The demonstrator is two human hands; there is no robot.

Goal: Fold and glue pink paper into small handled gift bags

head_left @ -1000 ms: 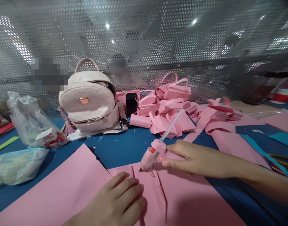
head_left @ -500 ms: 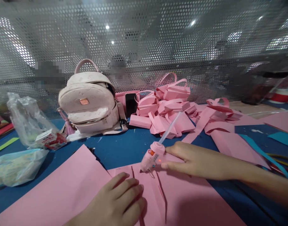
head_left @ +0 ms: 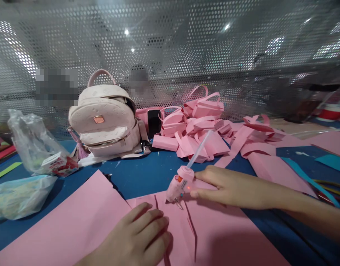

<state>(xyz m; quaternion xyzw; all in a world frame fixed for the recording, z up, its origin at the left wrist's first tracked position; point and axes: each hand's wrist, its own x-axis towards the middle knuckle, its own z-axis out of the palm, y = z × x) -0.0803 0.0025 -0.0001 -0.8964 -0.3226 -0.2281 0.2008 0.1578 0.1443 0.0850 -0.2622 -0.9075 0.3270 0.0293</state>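
Glue gun [head_left: 180, 183] sits nozzle-down on the pink paper sheet [head_left: 214, 236]; my right hand [head_left: 222, 186] grips it, while my left hand [head_left: 139, 236] presses flat, fingers spread, on the sheet.

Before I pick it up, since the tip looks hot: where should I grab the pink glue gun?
Grip the glue gun by its rear body and handle, coming from the right, where the right hand touches it. Its nozzle points down-left onto the pink paper, and the glue stick juts up behind.

Craft workshop: blue worktable [head_left: 147, 173], heaped pink paper bags [head_left: 197, 125], perforated metal partition [head_left: 170, 55].
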